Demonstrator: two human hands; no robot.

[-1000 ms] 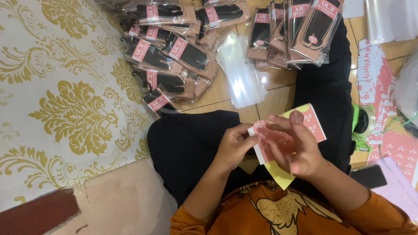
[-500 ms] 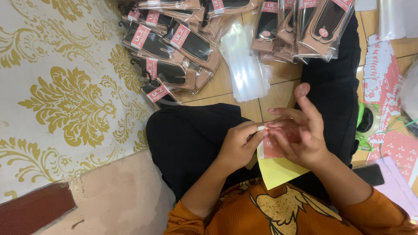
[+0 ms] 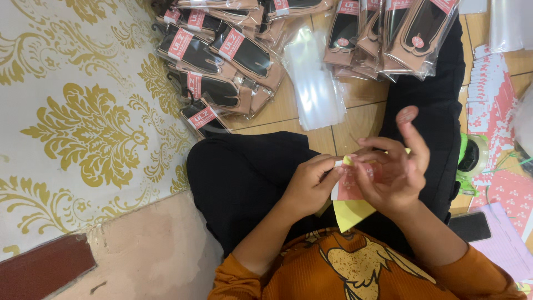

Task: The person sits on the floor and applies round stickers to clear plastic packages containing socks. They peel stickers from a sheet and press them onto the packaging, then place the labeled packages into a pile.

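My left hand (image 3: 310, 186) pinches the top left corner of a small pink printed card (image 3: 348, 189) over my lap. My right hand (image 3: 393, 166) curls over the card's right side, fingers spread and the index finger raised. A yellow paper sheet (image 3: 351, 212) lies behind the card and sticks out below it. Both hands sit close together above my black trousers (image 3: 244, 178).
Piles of bagged tan and black socks with pink labels (image 3: 222, 61) lie on the wooden floor ahead, another pile (image 3: 388, 33) farther right. A stack of clear plastic bags (image 3: 313, 83) lies between them. Pink cards (image 3: 488, 89), a green tape dispenser (image 3: 472, 158) and a dark phone (image 3: 469, 226) are at right.
The card and yellow sheet have been drawn closer into my hands, and my right fingers have folded further over the card. The view shifted slightly toward the sock piles.
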